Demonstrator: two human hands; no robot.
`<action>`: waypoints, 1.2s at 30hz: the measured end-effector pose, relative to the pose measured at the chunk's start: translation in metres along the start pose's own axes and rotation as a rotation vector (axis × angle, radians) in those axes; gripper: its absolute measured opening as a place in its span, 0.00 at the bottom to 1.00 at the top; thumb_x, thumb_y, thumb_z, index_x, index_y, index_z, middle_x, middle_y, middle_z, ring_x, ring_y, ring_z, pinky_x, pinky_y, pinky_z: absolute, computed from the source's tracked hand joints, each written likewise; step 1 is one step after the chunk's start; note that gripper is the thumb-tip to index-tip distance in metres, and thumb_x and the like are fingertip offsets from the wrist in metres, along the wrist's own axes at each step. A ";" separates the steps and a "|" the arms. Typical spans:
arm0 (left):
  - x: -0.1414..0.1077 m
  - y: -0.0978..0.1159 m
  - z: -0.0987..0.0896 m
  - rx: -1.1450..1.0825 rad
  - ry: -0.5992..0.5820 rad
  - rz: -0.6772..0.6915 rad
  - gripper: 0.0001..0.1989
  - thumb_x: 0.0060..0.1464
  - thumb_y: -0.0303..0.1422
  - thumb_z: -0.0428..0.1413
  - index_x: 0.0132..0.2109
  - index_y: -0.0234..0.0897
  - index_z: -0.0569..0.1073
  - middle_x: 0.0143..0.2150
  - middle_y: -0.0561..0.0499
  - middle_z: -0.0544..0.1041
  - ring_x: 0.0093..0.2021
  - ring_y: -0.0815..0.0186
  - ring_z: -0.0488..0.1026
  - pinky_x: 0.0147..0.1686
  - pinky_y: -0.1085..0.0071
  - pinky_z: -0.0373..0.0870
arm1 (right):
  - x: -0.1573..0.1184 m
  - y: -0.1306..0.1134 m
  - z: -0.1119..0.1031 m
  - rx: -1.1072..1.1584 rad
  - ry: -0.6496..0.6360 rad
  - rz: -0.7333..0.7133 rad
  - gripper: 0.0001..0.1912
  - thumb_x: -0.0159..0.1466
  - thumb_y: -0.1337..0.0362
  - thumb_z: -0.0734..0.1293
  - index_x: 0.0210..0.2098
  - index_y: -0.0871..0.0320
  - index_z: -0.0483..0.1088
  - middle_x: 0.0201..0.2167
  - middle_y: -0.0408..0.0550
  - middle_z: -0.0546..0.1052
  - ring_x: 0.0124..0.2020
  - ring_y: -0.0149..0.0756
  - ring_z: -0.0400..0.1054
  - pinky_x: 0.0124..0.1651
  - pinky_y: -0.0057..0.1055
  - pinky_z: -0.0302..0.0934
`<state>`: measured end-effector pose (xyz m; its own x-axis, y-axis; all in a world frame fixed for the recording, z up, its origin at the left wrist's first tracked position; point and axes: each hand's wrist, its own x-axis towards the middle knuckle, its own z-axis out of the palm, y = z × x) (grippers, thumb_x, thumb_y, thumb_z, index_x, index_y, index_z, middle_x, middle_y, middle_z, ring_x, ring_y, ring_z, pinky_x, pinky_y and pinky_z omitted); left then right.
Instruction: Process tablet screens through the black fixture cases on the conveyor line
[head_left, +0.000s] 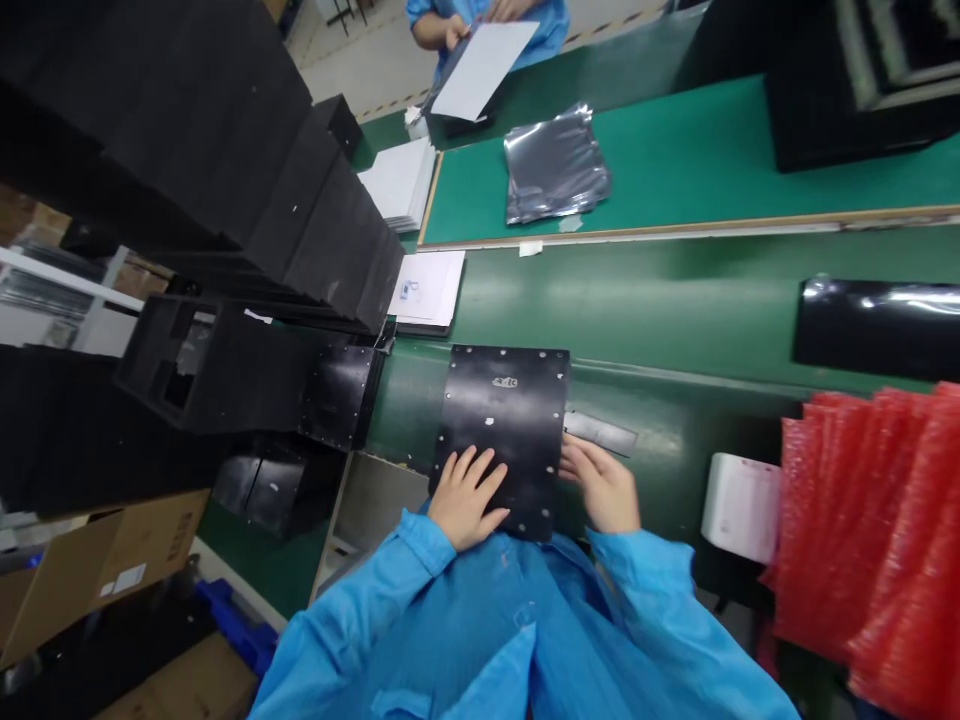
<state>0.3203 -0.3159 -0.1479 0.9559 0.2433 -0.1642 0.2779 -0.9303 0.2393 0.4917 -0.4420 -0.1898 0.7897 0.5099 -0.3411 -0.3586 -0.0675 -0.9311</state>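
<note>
A black rectangular panel [499,430] with rivets around its border and a small label near its far edge lies at the near edge of the green bench. My left hand [466,500] rests flat on its lower left part, fingers spread. At the panel's right edge is my right hand [601,485], its fingers bent against that edge; whether they hold anything under it is hidden. A thin grey strip [600,433] sticks out to the right of the panel, just beyond my right fingertips.
Tall stacks of black foam boxes [300,200] stand on the left. Red bubble bags [862,530] and a white device [741,507] are at the right. Silvery bags [556,165] lie across the bench, where another person [487,30] holds a white sheet.
</note>
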 end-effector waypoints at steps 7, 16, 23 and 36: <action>0.010 -0.013 0.019 -0.027 0.031 0.112 0.32 0.55 0.47 0.54 0.63 0.39 0.61 0.64 0.41 0.61 0.66 0.51 0.53 0.63 0.48 0.50 | -0.021 0.035 -0.008 -0.170 0.138 -0.043 0.33 0.51 0.41 0.68 0.49 0.56 0.70 0.51 0.56 0.74 0.55 0.51 0.65 0.60 0.52 0.56; 0.019 -0.172 -0.037 -0.043 0.129 0.169 0.30 0.51 0.43 0.58 0.60 0.40 0.65 0.65 0.42 0.61 0.66 0.50 0.53 0.64 0.49 0.48 | -0.028 0.031 0.035 -0.385 0.300 -0.103 0.41 0.54 0.40 0.65 0.61 0.55 0.60 0.63 0.54 0.61 0.64 0.52 0.53 0.65 0.50 0.46; -0.016 -0.363 -0.046 -0.322 0.460 -0.972 0.27 0.55 0.35 0.52 0.60 0.28 0.64 0.58 0.32 0.68 0.60 0.48 0.64 0.59 0.51 0.59 | -0.006 0.010 0.191 -0.472 -0.123 -0.234 0.29 0.58 0.45 0.65 0.54 0.52 0.68 0.56 0.52 0.70 0.56 0.47 0.65 0.59 0.46 0.59; -0.056 -0.390 0.018 -0.696 0.642 -0.835 0.21 0.50 0.35 0.57 0.53 0.38 0.70 0.53 0.41 0.72 0.56 0.54 0.68 0.57 0.57 0.64 | 0.030 0.106 0.327 -0.425 -0.440 0.372 0.22 0.51 0.50 0.71 0.41 0.54 0.74 0.47 0.54 0.76 0.48 0.50 0.71 0.45 0.47 0.68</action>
<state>0.1563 0.0286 -0.2492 0.2848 0.9566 -0.0621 0.6223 -0.1352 0.7710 0.3148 -0.1534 -0.2567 0.3467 0.6810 -0.6450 -0.2692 -0.5865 -0.7639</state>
